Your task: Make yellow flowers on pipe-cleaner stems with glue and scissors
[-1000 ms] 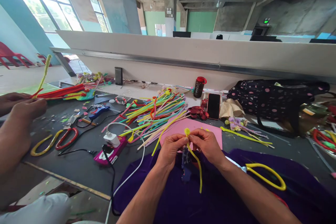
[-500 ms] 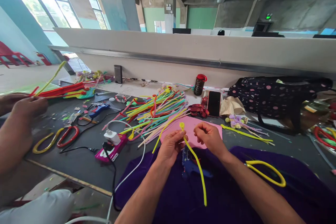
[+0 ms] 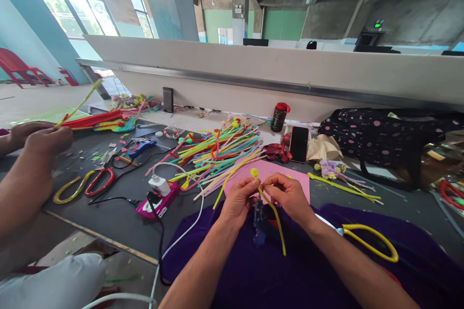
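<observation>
A yellow pipe cleaner (image 3: 277, 222) with a small coiled knob at its top is pinched near that end by my left hand (image 3: 237, 200). My right hand (image 3: 288, 195) is closed on the same pipe cleaner just beside the left fingertips. Its loose tail curves down over dark purple cloth (image 3: 246, 270). Below my hands lies a blue glue gun (image 3: 258, 224), partly hidden. A pink sheet (image 3: 268, 166) spreads behind them. Beyond it is a pile of multicoloured pipe cleaners (image 3: 224, 149). Yellow-handled scissors (image 3: 373, 239) lie by my right forearm.
At left, a co-worker's hands (image 3: 43, 142) hold a yellow-green pipe cleaner. Scissors (image 3: 97, 183) and a purple power strip (image 3: 159, 203) with cables lie between us. Along the back stand a bottle (image 3: 279, 118), a phone (image 3: 299, 144) and a dotted bag (image 3: 377, 140).
My right hand has moved left onto the pipe cleaner, where before it was apart from it. The tail has swung up slightly. The whole view has shifted a little.
</observation>
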Tool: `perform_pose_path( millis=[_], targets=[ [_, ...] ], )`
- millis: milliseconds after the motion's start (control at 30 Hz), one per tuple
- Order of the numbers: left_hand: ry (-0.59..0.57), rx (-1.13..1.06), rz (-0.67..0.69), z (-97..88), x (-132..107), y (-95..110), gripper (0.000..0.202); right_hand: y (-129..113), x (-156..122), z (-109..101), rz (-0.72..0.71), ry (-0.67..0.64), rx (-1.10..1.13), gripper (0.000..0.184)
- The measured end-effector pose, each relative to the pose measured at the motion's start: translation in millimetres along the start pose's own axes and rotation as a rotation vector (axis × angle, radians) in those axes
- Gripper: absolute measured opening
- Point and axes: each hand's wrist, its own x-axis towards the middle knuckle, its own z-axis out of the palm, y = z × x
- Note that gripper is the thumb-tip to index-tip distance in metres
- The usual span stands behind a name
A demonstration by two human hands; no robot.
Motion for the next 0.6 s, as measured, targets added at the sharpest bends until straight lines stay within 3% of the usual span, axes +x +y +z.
perform_pose_path(
  millis=[167, 333, 600],
  targets=[
    [0.011, 0.032, 0.015, 0.1, 1.2, -2.9, 0.021, 2.1, 1.2, 2.6, 0.115, -0.056, 0.120, 0.019],
    [-0.016, 0.129, 0.094, 0.3, 1.4, -5.1, 0.020, 4.6, 0.2, 4.4, 0.141, -0.079, 0.156, 0.023],
    [-0.040, 0.136, 0.146, 1.6, -3.1, 1.9, 0.020, 12.0, 5.9, -6.5, 0.233, -0.022, 0.308, 0.013]
  ],
)
